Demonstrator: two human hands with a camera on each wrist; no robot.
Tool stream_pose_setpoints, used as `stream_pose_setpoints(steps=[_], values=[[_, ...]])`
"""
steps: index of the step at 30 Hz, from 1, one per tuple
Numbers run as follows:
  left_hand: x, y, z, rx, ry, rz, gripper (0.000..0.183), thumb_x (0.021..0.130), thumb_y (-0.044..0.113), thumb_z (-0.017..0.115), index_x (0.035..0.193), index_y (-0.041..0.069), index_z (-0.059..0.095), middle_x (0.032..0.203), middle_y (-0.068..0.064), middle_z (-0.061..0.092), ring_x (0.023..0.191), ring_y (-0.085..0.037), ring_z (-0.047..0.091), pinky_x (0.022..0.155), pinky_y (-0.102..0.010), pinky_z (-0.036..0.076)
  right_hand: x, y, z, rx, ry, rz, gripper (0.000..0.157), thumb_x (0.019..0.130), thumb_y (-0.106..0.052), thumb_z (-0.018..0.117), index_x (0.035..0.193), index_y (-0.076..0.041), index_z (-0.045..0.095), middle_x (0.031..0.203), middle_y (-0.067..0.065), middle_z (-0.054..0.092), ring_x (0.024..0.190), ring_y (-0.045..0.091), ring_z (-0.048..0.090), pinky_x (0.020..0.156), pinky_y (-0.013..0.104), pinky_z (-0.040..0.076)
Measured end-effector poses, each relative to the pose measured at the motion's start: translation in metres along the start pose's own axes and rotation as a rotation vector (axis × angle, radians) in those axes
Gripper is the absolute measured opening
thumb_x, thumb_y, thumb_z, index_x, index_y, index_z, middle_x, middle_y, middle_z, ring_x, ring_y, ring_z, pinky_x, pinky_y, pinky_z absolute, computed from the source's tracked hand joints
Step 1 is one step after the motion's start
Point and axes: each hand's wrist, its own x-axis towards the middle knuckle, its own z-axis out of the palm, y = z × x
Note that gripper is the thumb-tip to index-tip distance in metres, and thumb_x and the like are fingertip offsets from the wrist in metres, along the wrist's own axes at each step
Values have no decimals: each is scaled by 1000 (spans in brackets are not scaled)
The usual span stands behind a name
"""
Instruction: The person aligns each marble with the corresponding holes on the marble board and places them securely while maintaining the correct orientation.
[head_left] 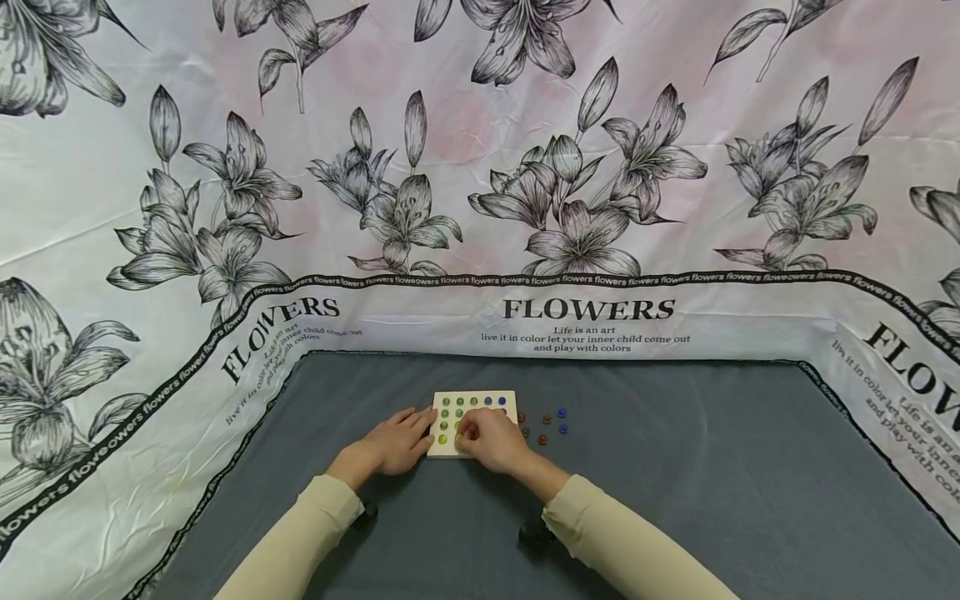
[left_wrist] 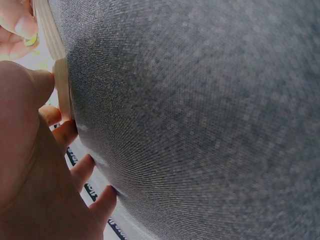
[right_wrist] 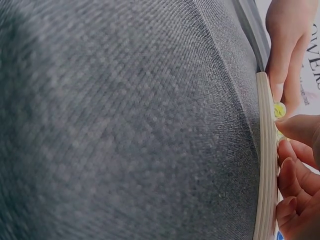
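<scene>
One wooden marble board (head_left: 439, 452); one left hand (head_left: 392, 442); one right hand (head_left: 495, 439); two sleeves (head_left: 637, 542). Far row: three green marbles (head_left: 474, 402), two blue marbles (head_left: 502, 402). Visible beside board: six loose marbles (head_left: 563, 429).

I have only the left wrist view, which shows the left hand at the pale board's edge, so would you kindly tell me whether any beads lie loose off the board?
Observer: Yes, the head view shows loose beads, some reddish and some blue, on the grey cloth to the right of the board.
Operator: Thank you; which colours fill the board's far row?
Observer: From the left, three green beads, then two blue beads.
Operator: And is the right sleeve touching anything loose?
Observer: No, the right sleeve lies nearer the person, apart from the loose beads.
</scene>
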Motion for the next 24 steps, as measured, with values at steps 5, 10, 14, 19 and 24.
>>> stream_pose_setpoints(steps=[5,10,14,19,24], values=[[4,-2,2,10,2,-4,56,113,36,37,164,14,28,168,-7,27,155,-34,23,121,-58,26,1,1,-1,1,0,-8,7,92,-11,74,97,-6,75,81,-2,67,65,7,56,61,27,49],[6,-1,1,7,-10,-14,57,113,36,37,164,14,26,169,-8,25,155,-35,21,122,-58,24,1,3,-2,5,-7,-13,7,92,-10,73,97,-6,75,81,-2,68,66,7,56,61,27,49],[8,-1,5,-2,-9,-17,58,113,36,36,165,14,25,169,-9,25,155,-36,20,123,-59,22,2,5,-3,4,-11,-14,6,92,-10,73,97,-6,75,81,-2,68,66,7,57,61,27,49],[11,-2,8,6,5,-18,58,113,39,34,165,14,25,169,-8,24,155,-35,20,123,-58,22,0,7,-4,10,-10,-22,9,92,-11,73,99,-6,75,84,-1,70,70,8,60,65,28,51],[11,0,3,20,-7,-22,58,113,36,37,165,13,25,169,-7,24,155,-35,20,123,-57,23,-5,8,-9,25,-20,-67,16,92,-9,74,107,-2,73,87,2,70,73,11,62,67,29,53]])
